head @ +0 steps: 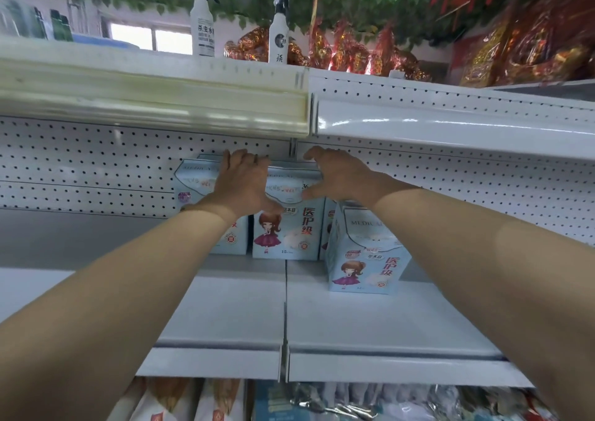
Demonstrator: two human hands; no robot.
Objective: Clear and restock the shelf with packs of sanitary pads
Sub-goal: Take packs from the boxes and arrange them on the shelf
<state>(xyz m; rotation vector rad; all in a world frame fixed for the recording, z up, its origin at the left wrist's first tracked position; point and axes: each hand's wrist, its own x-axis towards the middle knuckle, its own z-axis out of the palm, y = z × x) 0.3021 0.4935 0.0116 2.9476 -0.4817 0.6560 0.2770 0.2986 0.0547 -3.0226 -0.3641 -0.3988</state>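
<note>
Light-blue packs of sanitary pads with a cartoon girl stand on the white shelf (225, 308). The middle pack (286, 230) stands at the back against the pegboard. My left hand (244, 182) grips its upper left corner, fingers over the top and thumb on the front. My right hand (341, 175) grips its upper right corner, fingers curled over the top edge and thumb on the face. Another pack (193, 182) stands to the left, partly behind my left wrist. A third pack (367, 259) stands further forward on the right, and one more (328, 224) shows behind it.
The shelf above (193, 108) overhangs close over my hands. On top of it stand two white spray bottles (203, 18) and red-gold wrapped goods (354, 53). Below the shelf's front lip lie bagged goods (322, 401).
</note>
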